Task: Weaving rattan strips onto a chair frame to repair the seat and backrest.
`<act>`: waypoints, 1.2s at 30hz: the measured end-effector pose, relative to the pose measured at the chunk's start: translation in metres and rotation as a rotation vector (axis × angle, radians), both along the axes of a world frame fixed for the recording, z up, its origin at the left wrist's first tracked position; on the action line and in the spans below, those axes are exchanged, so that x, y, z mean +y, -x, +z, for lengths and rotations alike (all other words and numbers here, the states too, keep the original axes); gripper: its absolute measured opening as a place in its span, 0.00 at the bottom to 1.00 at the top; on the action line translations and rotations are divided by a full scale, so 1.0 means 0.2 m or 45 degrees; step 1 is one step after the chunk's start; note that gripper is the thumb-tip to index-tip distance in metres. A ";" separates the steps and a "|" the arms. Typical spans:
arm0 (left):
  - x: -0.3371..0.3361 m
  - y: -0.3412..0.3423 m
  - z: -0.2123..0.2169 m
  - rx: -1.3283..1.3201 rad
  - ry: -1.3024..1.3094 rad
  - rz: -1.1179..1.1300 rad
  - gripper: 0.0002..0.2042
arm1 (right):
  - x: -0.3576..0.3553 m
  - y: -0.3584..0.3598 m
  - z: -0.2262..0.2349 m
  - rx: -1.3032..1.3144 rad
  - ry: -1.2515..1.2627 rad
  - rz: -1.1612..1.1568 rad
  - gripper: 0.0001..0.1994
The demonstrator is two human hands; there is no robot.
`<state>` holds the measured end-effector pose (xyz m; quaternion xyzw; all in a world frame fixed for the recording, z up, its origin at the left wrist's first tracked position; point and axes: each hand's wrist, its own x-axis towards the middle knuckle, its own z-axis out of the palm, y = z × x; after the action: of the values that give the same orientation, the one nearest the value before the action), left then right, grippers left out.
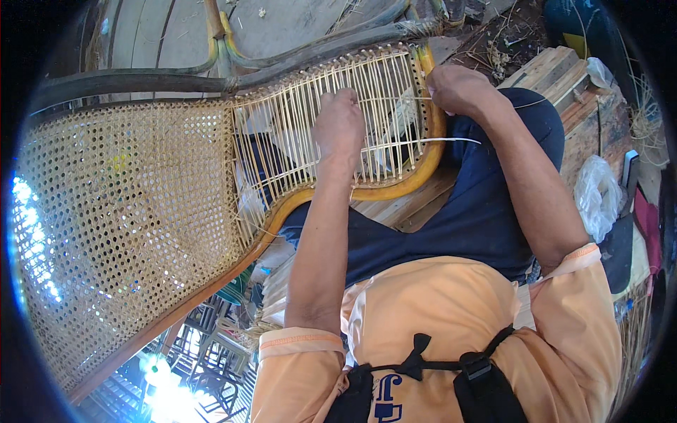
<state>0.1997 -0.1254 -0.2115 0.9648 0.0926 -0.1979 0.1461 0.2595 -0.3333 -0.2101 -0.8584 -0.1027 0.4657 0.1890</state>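
Seated worker, both arms reaching forward over a curved wooden frame (381, 192); its rounded right end lies by the thighs, in dark trousers (395, 247). Presumably set there to bring the open section within easy reach and steady it.

Left part of frame: closed cane mesh (141, 197). Right part: a row of parallel strands (282, 106), running from the frame's upper edge to its lower edge, with a few cross strands through them. Small pegs (345, 56) stand along the upper edge, apparently keeping the strands taut.

Left hand (340, 123): above the strands, mid-section, fingers curled down. Whether they pinch a strand: cannot tell, back of hand hides it. Right hand (458, 89): curled, just outside the frame's right edge, near its upper corner; a thin cross strand leads toward it. Fingertips mostly hidden; grip not confirmed. Placement either side of that strand would suit guiding it from both ends.

Room: a pale loose strand (451, 139) overhangs the right edge, below the right hand. Above the upper edge, a dark rail (141, 83) limits movement. Stacked boards (557, 77) and a plastic bag (598, 197) bound the right side; outward pulls seem freest over the knee.
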 end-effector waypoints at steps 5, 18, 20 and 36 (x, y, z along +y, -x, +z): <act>0.01 -0.03 -0.02 0.080 -0.084 -0.085 0.10 | 0.01 -0.01 0.01 0.095 0.025 0.025 0.13; 0.03 -0.04 -0.02 0.175 -0.036 -0.078 0.10 | 0.02 -0.01 -0.02 -0.007 0.059 0.000 0.13; 0.08 -0.05 -0.04 0.204 0.054 -0.036 0.09 | 0.03 -0.01 -0.01 -0.034 0.041 0.060 0.13; 0.01 0.06 0.07 0.102 -0.021 0.133 0.10 | 0.03 0.01 -0.02 -0.030 0.012 0.148 0.08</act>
<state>0.1872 -0.1237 -0.1965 0.9512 0.1501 -0.2276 0.1444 0.2568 -0.3274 -0.2136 -0.8573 -0.1524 0.4662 0.1562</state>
